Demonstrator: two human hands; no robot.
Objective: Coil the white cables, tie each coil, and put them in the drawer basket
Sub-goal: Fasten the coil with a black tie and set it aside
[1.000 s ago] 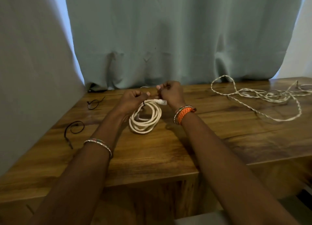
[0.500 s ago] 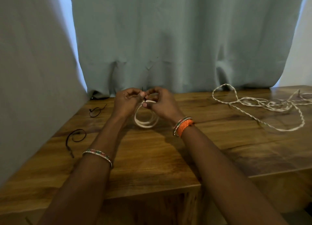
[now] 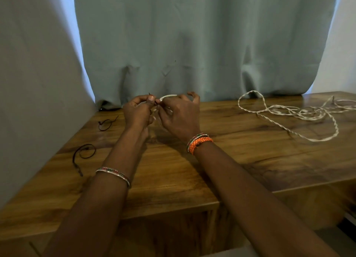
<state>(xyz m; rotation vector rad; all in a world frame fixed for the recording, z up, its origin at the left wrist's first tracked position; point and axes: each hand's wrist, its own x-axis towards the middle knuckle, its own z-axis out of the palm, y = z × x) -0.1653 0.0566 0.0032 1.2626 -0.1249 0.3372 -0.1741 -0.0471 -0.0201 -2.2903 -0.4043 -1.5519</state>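
Both hands (image 3: 159,114) lifted coil (image 3: 168,96) higher off table (image 3: 173,170), tie pinched.

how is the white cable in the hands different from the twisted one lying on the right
The held cable is gathered into a coil and lifted between the left hand and right hand; the twisted cable sprawls loose across the table, untouched. The held one is mostly hidden and looks smooth; the other shows a braided twist. A dark tie sticks up at the held coil; the loose one has none. Both are whitish.
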